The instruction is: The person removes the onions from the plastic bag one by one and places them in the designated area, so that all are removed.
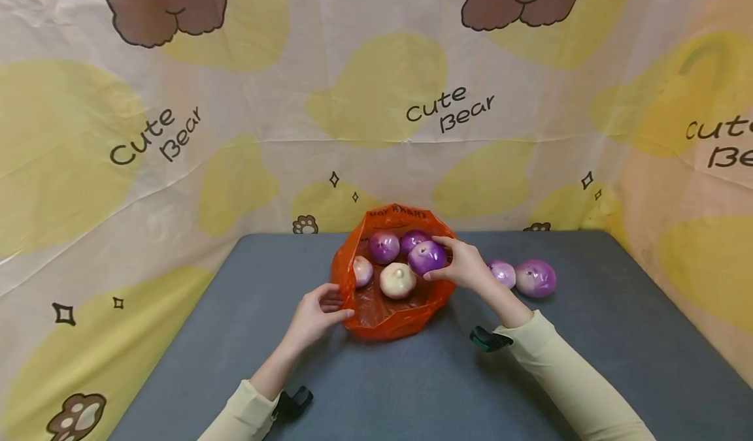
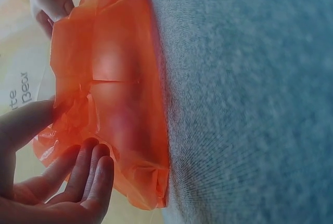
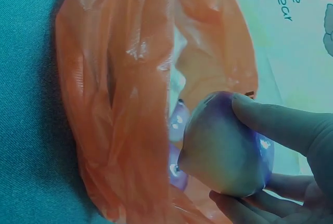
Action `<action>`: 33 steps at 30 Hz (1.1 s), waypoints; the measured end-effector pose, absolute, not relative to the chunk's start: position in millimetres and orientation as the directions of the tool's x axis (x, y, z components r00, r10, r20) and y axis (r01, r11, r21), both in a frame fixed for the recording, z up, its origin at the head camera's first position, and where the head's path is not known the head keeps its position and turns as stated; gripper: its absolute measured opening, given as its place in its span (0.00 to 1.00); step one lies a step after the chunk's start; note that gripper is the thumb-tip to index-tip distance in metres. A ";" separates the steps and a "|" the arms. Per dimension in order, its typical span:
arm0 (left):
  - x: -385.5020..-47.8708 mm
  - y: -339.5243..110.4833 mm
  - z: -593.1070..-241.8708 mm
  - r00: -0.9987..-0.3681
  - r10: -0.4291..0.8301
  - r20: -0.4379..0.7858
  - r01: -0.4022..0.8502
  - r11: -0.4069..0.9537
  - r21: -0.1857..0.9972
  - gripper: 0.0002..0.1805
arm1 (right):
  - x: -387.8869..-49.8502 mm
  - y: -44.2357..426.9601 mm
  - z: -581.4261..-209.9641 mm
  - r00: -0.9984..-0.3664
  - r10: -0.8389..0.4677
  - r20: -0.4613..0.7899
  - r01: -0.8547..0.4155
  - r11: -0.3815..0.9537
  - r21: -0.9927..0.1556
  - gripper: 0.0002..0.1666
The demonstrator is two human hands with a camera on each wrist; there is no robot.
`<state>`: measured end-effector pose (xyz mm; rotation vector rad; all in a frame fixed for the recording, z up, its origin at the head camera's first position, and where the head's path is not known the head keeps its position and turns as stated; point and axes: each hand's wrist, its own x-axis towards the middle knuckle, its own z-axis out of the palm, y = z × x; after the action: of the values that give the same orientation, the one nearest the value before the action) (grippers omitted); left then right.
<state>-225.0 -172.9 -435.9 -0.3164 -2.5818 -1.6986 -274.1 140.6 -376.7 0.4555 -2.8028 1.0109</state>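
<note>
At the left side of the orange bag (image 1: 394, 330), which stands on the grey surface (image 1: 235, 336), the left hand (image 1: 312, 317) pinches the rim between thumb and curled fingers; its forearm, in a pale sleeve (image 1: 241, 411), slants up from the bag's near left.

Within the bag sit four purple-and-white turnips (image 1: 397, 281). At the right part of its mouth, the right hand (image 1: 465, 264) holds another turnip (image 1: 427, 258), thumb on one side and fingers on the other; that forearm slants in from the bag's near right. The step seems to be passing this turnip through the mouth, inward or outward I cannot tell; the next move probably calls for a steady rim and fingers clear of the plastic.

Right of the bag, two loose turnips (image 1: 536, 278) lie side by side, one partly behind the right forearm.
</note>
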 end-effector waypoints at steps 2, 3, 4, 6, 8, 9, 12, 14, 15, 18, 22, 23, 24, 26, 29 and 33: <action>-224.3 -172.5 -435.7 -0.978 0.153 0.145 0.194 0.380 0.905 0.25 | -271.2 142.1 -375.7 -0.943 -0.238 0.232 -0.331 0.721 -0.609 0.47; -223.9 -172.3 -435.4 -0.977 0.153 0.145 0.194 0.380 0.904 0.25 | -270.0 142.9 -375.1 -0.944 -0.233 0.235 -0.330 0.715 -0.616 0.47; -223.7 -172.0 -435.1 -0.978 0.151 0.142 0.190 0.380 0.905 0.25 | -269.0 143.9 -374.9 -0.942 -0.234 0.242 -0.335 0.712 -0.617 0.47; -223.3 -171.3 -434.7 -0.980 0.147 0.136 0.183 0.384 0.905 0.25 | -266.7 146.1 -374.3 -0.939 -0.234 0.252 -0.342 0.705 -0.621 0.47; -222.1 -170.3 -433.3 -0.980 0.149 0.130 0.178 0.383 0.907 0.24 | -264.9 148.3 -374.0 -0.938 -0.234 0.257 -0.346 0.697 -0.628 0.47; -220.8 -169.5 -431.5 -0.980 0.153 0.129 0.179 0.384 0.906 0.24 | -263.7 149.4 -373.6 -0.938 -0.234 0.256 -0.346 0.691 -0.635 0.47; -214.3 -166.9 -420.0 -0.978 0.165 0.131 0.186 0.382 0.905 0.24 | -260.3 153.0 -371.7 -0.938 -0.238 0.251 -0.346 0.666 -0.661 0.47; -210.0 -165.3 -411.9 -0.976 0.173 0.130 0.187 0.376 0.907 0.23 | -258.6 155.9 -370.7 -0.940 -0.239 0.244 -0.341 0.651 -0.678 0.48; -208.5 -164.9 -409.0 -0.976 0.176 0.128 0.187 0.377 0.907 0.23 | -257.6 157.5 -369.9 -0.942 -0.235 0.240 -0.336 0.651 -0.681 0.48; -211.5 -166.5 -415.7 -0.975 0.176 0.135 0.193 0.371 0.908 0.24 | -256.1 163.6 -368.1 -0.947 -0.227 0.227 -0.321 0.660 -0.680 0.49; -220.9 -170.5 -431.4 -0.977 0.161 0.142 0.195 0.384 0.902 0.25 | -254.6 174.0 -365.2 -0.955 -0.205 0.215 -0.297 0.664 -0.686 0.49; -222.2 -171.4 -433.1 -0.977 0.159 0.143 0.195 0.389 0.901 0.25 | -254.4 176.9 -364.7 -0.955 -0.200 0.218 -0.295 0.665 -0.686 0.49; -223.0 -171.8 -433.5 -0.978 0.155 0.137 0.188 0.393 0.900 0.25 | -253.9 179.6 -364.0 -0.957 -0.194 0.218 -0.291 0.664 -0.689 0.49; -223.1 -172.4 -433.5 -0.979 0.156 0.133 0.186 0.400 0.898 0.25 | -252.6 185.1 -362.9 -0.957 -0.183 0.224 -0.288 0.661 -0.693 0.49; -224.2 -172.8 -434.6 -0.978 0.162 0.136 0.191 0.407 0.893 0.25 | -250.2 194.8 -361.8 -0.962 -0.155 0.224 -0.269 0.666 -0.696 0.49; -224.7 -172.3 -434.8 -0.979 0.165 0.124 0.182 0.411 0.893 0.25 | -247.6 209.0 -360.7 -0.968 -0.119 0.219 -0.242 0.667 -0.704 0.49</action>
<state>-224.7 -172.3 -434.8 -0.3227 -2.6246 -1.6653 -247.6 209.0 -360.7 0.2973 -2.7253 1.1849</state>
